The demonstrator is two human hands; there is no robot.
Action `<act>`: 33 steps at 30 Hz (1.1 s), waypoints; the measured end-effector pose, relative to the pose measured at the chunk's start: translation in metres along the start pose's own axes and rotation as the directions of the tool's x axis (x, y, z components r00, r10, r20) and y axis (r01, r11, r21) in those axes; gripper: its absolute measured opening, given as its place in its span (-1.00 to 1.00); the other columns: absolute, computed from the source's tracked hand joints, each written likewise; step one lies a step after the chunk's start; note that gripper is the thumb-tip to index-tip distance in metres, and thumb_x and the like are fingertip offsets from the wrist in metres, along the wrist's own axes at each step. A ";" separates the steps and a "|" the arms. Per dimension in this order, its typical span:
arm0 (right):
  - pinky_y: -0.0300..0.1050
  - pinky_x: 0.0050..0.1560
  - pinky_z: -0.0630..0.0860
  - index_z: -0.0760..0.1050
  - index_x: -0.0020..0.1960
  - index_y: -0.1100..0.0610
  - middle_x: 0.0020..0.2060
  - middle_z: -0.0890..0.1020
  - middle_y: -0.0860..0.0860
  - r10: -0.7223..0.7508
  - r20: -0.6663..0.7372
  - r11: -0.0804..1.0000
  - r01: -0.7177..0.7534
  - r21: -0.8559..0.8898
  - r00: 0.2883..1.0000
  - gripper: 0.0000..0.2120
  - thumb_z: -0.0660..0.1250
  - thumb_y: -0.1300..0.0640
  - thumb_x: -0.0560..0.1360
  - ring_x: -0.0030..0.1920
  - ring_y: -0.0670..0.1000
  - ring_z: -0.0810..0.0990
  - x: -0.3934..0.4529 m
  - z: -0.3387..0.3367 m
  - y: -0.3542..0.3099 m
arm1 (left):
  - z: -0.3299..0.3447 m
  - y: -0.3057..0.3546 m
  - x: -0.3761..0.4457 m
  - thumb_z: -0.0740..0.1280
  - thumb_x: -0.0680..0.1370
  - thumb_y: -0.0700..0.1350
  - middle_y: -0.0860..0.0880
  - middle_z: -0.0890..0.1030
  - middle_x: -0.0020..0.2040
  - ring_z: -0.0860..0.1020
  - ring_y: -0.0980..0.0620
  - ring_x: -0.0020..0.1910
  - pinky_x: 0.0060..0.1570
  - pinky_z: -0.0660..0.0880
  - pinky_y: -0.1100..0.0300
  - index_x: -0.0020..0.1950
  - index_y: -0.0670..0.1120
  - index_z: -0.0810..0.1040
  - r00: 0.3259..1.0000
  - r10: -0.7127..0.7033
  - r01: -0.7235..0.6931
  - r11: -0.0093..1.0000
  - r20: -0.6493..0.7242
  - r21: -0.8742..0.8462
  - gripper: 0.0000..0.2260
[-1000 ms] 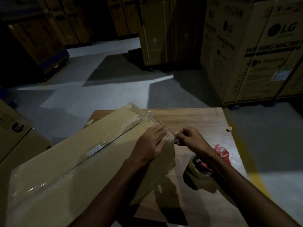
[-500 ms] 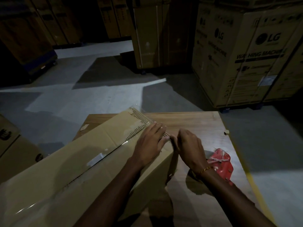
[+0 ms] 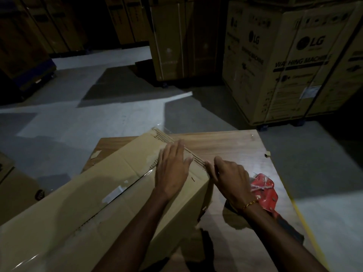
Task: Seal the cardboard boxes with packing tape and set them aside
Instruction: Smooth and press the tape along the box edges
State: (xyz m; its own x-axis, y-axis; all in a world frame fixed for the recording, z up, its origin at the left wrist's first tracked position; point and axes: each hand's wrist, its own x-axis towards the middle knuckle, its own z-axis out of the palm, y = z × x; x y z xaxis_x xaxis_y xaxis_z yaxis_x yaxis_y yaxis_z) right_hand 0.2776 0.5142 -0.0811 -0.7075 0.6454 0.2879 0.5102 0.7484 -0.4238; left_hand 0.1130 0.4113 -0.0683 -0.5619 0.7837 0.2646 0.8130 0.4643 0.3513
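A long brown cardboard box [image 3: 82, 209] lies across a wooden table [image 3: 231, 146], its flaps closed and clear tape along the centre seam. My left hand [image 3: 172, 171] lies flat on the box top near the far right end, fingers straight, pressing the tape down. My right hand [image 3: 229, 177] is at the box's right end edge, fingers bent against the corner; whether it pinches tape there is unclear. A red tape dispenser [image 3: 265, 193] lies on the table just behind my right wrist, partly hidden by it.
Large stacked cartons [image 3: 290, 61] marked as washing machines stand at the right. More tall cartons [image 3: 172, 36] stand behind across a grey floor. Another carton [image 3: 11, 185] sits low at the left. The table's right edge [image 3: 279, 179] runs next to a yellow floor line.
My left hand slid further along the box top toward the far edge and flattened. My right hand moved from the top edge down to the box's end corner. The tape roll is now hidden.
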 end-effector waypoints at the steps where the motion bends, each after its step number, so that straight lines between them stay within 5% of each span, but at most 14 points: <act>1: -0.11 -0.45 0.33 0.32 -0.20 -0.03 -0.43 0.38 -0.08 0.007 -0.016 1.000 -0.008 -0.030 1.000 -0.60 0.01 -0.26 0.65 -0.46 -0.05 0.35 -0.001 -0.001 0.005 | -0.002 -0.003 0.002 0.14 0.68 0.17 -0.04 0.21 0.62 0.10 -0.04 0.61 0.59 0.04 -0.04 0.64 -0.02 0.12 0.997 -0.067 0.067 0.998 -0.024 -0.008 -0.43; 5: -0.05 -0.38 0.44 0.41 -0.22 -0.01 -0.41 0.47 -0.08 0.032 -0.048 0.997 -0.028 0.077 0.998 -0.67 0.19 -0.13 0.66 -0.40 -0.05 0.45 0.018 -0.006 0.013 | -0.008 -0.010 0.012 0.25 0.66 0.07 -0.07 0.29 0.58 0.16 -0.08 0.57 0.55 0.16 -0.04 0.62 -0.06 0.18 0.990 -0.097 0.094 0.995 -0.100 -0.035 -0.43; 9: -0.06 -0.11 0.55 0.60 -0.03 0.12 -0.18 0.65 0.00 0.133 0.241 0.842 -0.238 0.485 0.961 -0.75 0.24 0.00 0.67 -0.16 -0.02 0.62 0.047 -0.009 -0.013 | -0.011 -0.008 0.029 0.24 0.68 -0.02 -0.06 0.31 0.57 0.13 -0.04 0.59 0.54 0.19 -0.03 0.61 -0.01 0.23 0.998 -0.055 0.049 0.990 -0.039 -0.134 -0.50; 12: -0.13 -0.25 0.43 0.59 0.01 0.21 -0.18 0.58 0.06 0.242 0.524 0.614 -0.547 0.569 0.817 -0.62 0.19 -0.07 0.69 -0.23 -0.01 0.51 0.065 -0.012 -0.028 | -0.012 -0.012 0.051 0.19 0.70 -0.01 -0.10 0.36 0.54 0.19 -0.05 0.56 0.50 0.23 -0.06 0.58 0.04 0.30 0.999 -0.018 0.023 0.984 0.034 -0.175 -0.57; 14: -0.15 -0.27 0.40 0.63 0.05 0.19 -0.17 0.61 0.04 0.240 0.604 0.559 -0.617 0.554 0.760 -0.59 0.20 -0.12 0.68 -0.22 -0.01 0.53 0.070 -0.014 -0.029 | -0.011 -0.017 0.062 0.18 0.70 -0.06 -0.14 0.37 0.53 0.22 -0.08 0.55 0.49 0.23 -0.04 0.56 0.02 0.35 0.998 -0.007 0.020 0.980 0.067 -0.197 -0.60; 17: -0.20 -0.25 0.54 0.68 0.02 0.15 -0.18 0.70 -0.03 0.190 0.626 0.505 -0.622 0.598 0.756 -0.68 0.28 -0.07 0.66 -0.22 -0.07 0.66 0.073 -0.011 -0.027 | -0.007 -0.022 0.065 0.18 0.70 -0.10 -0.13 0.41 0.50 0.24 -0.06 0.54 0.47 0.21 0.02 0.53 0.00 0.41 1.000 -0.016 0.016 0.981 0.003 -0.191 -0.63; 20: -0.26 -0.35 0.48 0.57 -0.13 0.19 -0.24 0.62 0.05 0.160 0.632 0.427 -0.630 0.649 0.758 -0.72 0.32 0.03 0.65 -0.32 -0.07 0.57 0.075 -0.005 -0.026 | -0.003 -0.021 0.061 0.16 0.70 -0.14 -0.09 0.46 0.46 0.27 -0.04 0.52 0.47 0.22 0.05 0.50 -0.06 0.45 0.997 -0.030 0.013 0.975 -0.071 -0.223 -0.65; 24: -0.24 -0.36 0.45 0.49 -0.20 0.15 -0.33 0.55 0.02 0.140 0.646 0.408 -0.639 0.653 0.750 -0.70 0.28 0.05 0.67 -0.36 -0.09 0.51 0.076 0.000 -0.023 | 0.000 -0.025 0.060 0.17 0.68 -0.14 -0.06 0.50 0.42 0.30 -0.07 0.46 0.46 0.26 0.02 0.47 -0.07 0.46 0.995 -0.004 -0.015 0.982 -0.103 -0.189 -0.65; 29: -0.09 -0.12 0.44 0.43 0.05 0.18 -0.12 0.51 0.09 0.107 0.625 0.558 -0.567 0.606 0.773 -0.75 0.23 -0.02 0.68 -0.14 0.02 0.47 0.079 -0.001 -0.022 | 0.005 -0.023 0.059 0.19 0.68 -0.07 0.00 0.49 0.40 0.29 -0.03 0.45 0.43 0.31 -0.01 0.44 0.03 0.44 0.993 0.077 -0.083 0.994 -0.089 -0.066 -0.68; 33: -0.05 -0.07 0.47 0.41 0.24 0.22 0.00 0.55 0.10 0.106 0.687 0.537 -0.623 0.569 0.719 -0.67 0.21 -0.04 0.69 -0.02 0.07 0.51 0.078 -0.004 -0.018 | 0.010 -0.025 0.062 0.17 0.69 -0.06 0.00 0.49 0.40 0.30 -0.05 0.46 0.46 0.29 -0.07 0.45 0.03 0.44 0.992 0.088 -0.091 0.996 -0.095 -0.026 -0.68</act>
State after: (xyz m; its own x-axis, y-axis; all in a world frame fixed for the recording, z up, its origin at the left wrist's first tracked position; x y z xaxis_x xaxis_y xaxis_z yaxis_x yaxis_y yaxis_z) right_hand 0.2146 0.5516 -0.0473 -0.7905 0.4382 -0.4278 0.4361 -0.0875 -0.8956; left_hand 0.0600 0.4525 -0.0697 -0.5001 0.7790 0.3782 0.8565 0.3805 0.3488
